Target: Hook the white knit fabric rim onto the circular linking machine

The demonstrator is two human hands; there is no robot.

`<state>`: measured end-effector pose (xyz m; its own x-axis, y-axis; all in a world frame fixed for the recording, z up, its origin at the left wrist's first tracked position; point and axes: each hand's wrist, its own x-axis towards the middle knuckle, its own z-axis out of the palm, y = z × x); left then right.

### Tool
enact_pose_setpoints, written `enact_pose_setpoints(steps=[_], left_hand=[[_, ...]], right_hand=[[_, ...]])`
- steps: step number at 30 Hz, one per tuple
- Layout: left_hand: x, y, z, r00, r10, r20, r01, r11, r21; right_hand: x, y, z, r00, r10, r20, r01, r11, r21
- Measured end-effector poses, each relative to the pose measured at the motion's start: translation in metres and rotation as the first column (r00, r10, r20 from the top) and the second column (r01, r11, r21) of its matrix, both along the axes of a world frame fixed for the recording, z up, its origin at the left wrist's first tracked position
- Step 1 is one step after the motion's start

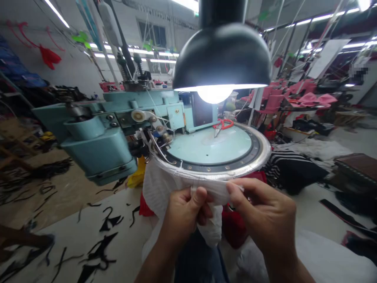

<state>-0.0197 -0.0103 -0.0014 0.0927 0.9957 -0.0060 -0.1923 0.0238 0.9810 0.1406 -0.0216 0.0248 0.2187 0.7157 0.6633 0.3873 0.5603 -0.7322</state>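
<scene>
Just below the front rim of a round linking machine's dial, both hands pinch a piece of white knit fabric. My left hand is closed, its thumb on the cloth's edge. Closed as well, my right hand grips the fabric's right end between thumb and fingers. More white fabric hangs from the ring of fine points on the left. A loose thread lies over the rim. Red-handled scissors rest on the pale green plate.
A black lamp shines low over the dial. The green machine head juts out to the left. Dark fabric scraps litter the floor. Striped black cloth and a brown box-like stool stand at the right.
</scene>
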Motion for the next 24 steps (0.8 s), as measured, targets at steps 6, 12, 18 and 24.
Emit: enact_pose_setpoints(steps=[6,12,18,24], left_hand=[[0.005,0.004,0.003,0.999,0.014,-0.039,-0.013,0.999,0.033],[0.011,0.003,0.005,0.998,-0.007,-0.066,0.011,0.998,0.066],[0.014,0.004,0.009,0.998,-0.035,-0.044,0.038,0.998,0.057],[0.019,0.009,0.007,0.998,-0.043,-0.043,0.046,0.996,0.073]], right_hand=[[-0.003,0.004,-0.003,1.0,-0.015,-0.004,0.015,0.999,-0.028],[-0.006,0.001,-0.001,0.998,-0.067,0.015,0.067,0.998,0.007],[-0.005,-0.003,0.002,0.998,-0.028,0.053,0.026,0.999,0.025],[-0.007,0.003,0.002,0.994,-0.093,0.061,0.09,0.995,0.038]])
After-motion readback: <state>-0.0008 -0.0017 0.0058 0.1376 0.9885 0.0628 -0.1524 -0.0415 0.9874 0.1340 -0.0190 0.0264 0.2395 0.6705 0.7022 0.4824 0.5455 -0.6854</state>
